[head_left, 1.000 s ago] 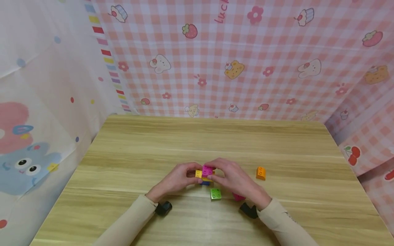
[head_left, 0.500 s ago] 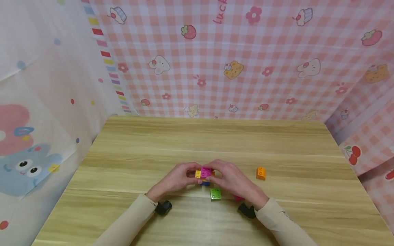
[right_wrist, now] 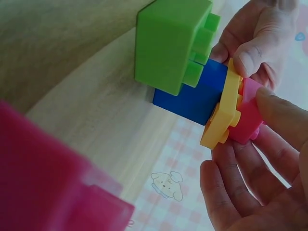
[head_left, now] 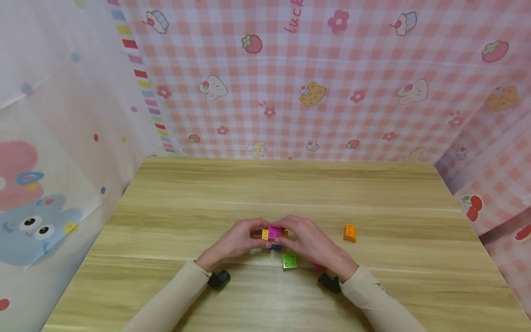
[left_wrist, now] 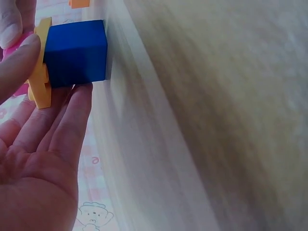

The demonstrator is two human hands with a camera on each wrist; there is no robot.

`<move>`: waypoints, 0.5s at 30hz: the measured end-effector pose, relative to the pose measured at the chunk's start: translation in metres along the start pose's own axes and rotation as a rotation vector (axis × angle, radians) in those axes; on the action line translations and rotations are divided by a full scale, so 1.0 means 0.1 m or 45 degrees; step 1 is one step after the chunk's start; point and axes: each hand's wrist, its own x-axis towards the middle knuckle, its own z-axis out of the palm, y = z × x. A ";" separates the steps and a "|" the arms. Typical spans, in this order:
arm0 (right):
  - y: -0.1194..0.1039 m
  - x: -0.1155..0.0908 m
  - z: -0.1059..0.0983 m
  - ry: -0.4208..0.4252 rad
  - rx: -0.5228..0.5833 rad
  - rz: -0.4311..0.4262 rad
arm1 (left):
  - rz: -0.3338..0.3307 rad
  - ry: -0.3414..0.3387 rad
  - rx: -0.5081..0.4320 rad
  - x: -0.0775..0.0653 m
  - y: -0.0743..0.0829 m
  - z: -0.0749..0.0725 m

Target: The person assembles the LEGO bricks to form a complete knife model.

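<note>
A small stack of toy building bricks stands on the table between the hands. Its base is a blue brick, topped by a thin yellow plate. On that plate sits a pink brick, which leaves yellow studs showing at its left. My left hand holds the stack from the left, thumb at the yellow plate's near edge and fingers on the far side. From the right, my right hand pinches the pink brick between thumb and fingers. The far fingertips are partly hidden in the head view.
A green brick stands just in front of the stack. Another pink brick lies partly under the right wrist, and an orange brick stands farther right on the wooden table. Patterned cloth hangs behind.
My right hand and the pink brick have shifted a little left over the yellow plate, so the brick covers more of its middle. My left hand stays around the stack.
</note>
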 end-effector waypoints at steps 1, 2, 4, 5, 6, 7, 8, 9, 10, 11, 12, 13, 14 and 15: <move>0.00 0.00 0.00 0.000 -0.007 0.000 | -0.001 0.001 0.002 0.00 0.00 0.00; 0.00 0.00 0.00 0.000 -0.014 0.002 | 0.000 0.002 0.000 0.00 0.00 0.00; 0.00 0.00 0.00 0.003 -0.028 0.002 | 0.000 0.002 -0.007 0.01 -0.01 0.00; 0.00 0.01 0.01 0.004 -0.036 -0.001 | -0.003 0.001 -0.014 0.01 -0.01 0.00; -0.01 0.01 0.01 0.004 -0.045 -0.004 | -0.001 -0.001 -0.020 0.01 -0.01 0.00; -0.01 0.01 0.01 0.005 -0.052 -0.009 | -0.003 0.000 -0.026 0.01 -0.01 0.00; -0.01 0.01 0.01 0.005 -0.058 -0.015 | 0.000 0.001 -0.034 0.01 -0.02 0.00; -0.01 0.01 0.02 0.007 -0.068 -0.023 | 0.004 0.002 -0.038 0.01 -0.02 0.00; -0.01 0.01 0.02 0.006 -0.075 -0.026 | 0.004 0.002 -0.046 0.01 -0.02 0.00; -0.01 0.02 0.02 0.006 -0.084 -0.035 | 0.007 -0.003 -0.061 0.00 -0.03 -0.01; -0.01 0.02 0.02 0.004 -0.090 -0.035 | 0.018 -0.007 -0.075 0.00 -0.03 -0.01; -0.01 0.02 0.02 0.002 -0.093 -0.034 | 0.024 -0.013 -0.087 0.00 -0.04 -0.01; -0.01 0.02 0.02 0.002 -0.100 -0.031 | 0.035 -0.020 -0.094 0.00 -0.04 -0.01; -0.01 0.02 0.02 0.001 -0.102 -0.028 | 0.046 -0.026 -0.099 0.00 -0.04 -0.01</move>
